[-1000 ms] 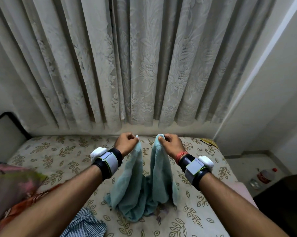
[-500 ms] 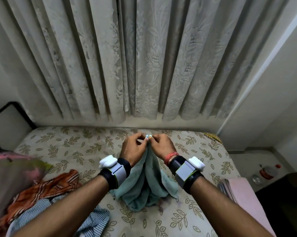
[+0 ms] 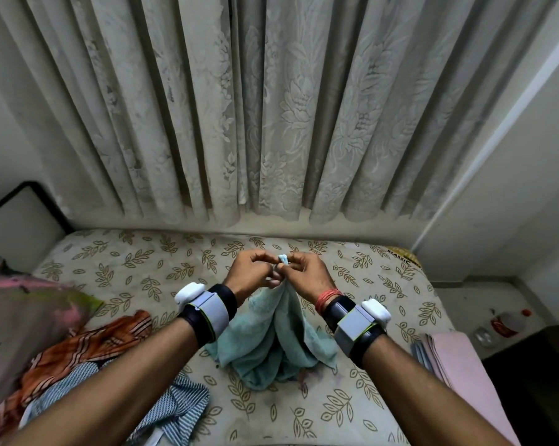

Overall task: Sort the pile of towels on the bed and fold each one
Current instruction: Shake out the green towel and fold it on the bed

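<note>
A light teal towel (image 3: 265, 342) hangs doubled over the middle of the bed (image 3: 304, 413), its lower folds resting on the leaf-print sheet. My left hand (image 3: 251, 275) and my right hand (image 3: 304, 275) meet above it, both pinching its top corners together. To the left lies the pile: an orange striped towel (image 3: 91, 342), a blue-white striped towel (image 3: 175, 410) and a pink-green cloth (image 3: 24, 317). A folded pink towel (image 3: 458, 365) lies at the bed's right edge on other folded cloth.
A lace curtain (image 3: 271, 107) hangs behind the bed. A dark-framed headboard (image 3: 20, 226) stands at far left. On the floor at right lie a bottle with a red cap (image 3: 506, 323) and small clutter. A dark object fills the lower right corner.
My hands, a towel-width apart a second ago, came together so the teal towel's two top corners meet. The view tilted down, showing more of the pile and the pink towel.
</note>
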Demonstrator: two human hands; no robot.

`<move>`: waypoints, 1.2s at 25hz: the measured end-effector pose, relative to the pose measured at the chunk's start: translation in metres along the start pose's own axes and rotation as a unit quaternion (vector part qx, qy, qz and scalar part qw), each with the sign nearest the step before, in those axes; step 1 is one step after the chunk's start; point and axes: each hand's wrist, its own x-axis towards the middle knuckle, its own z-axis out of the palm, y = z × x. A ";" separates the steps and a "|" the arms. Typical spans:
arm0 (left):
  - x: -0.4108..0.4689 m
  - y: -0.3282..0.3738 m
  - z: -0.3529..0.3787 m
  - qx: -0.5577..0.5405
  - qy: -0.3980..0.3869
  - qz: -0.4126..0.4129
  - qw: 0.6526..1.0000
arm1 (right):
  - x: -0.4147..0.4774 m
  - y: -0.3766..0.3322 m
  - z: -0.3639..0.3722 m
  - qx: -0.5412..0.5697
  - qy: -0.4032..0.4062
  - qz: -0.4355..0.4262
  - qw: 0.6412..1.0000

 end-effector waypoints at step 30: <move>0.032 -0.033 -0.040 0.572 -0.242 -0.018 0.783 | 0.027 -0.070 -0.119 0.085 0.185 -0.185 0.962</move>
